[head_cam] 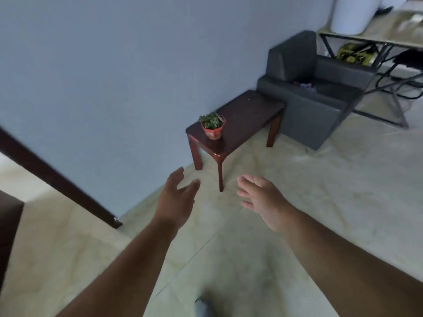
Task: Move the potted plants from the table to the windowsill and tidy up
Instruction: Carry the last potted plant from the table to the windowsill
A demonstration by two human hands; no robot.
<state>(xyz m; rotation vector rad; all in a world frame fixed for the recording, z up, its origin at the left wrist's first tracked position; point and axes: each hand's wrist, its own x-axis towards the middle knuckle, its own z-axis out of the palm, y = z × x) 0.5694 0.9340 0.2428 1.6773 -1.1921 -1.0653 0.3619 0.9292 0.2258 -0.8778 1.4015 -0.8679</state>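
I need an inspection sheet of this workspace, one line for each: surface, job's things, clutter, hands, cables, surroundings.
Surface: dark wooden table against the blue-grey wall, on a pale tiled floor.
Job's things: one potted plant in a red pot, upright near the table's near end; no windowsill in view.
Clutter: small dark items on the seat of the grey armchair, too blurred to name.
Hands: left hand and right hand open, reaching forward, short of the table, holding nothing.
Cables: black cables hang under the metal-framed desk.
Surroundings: white containers on the desk; dark door frame at left.
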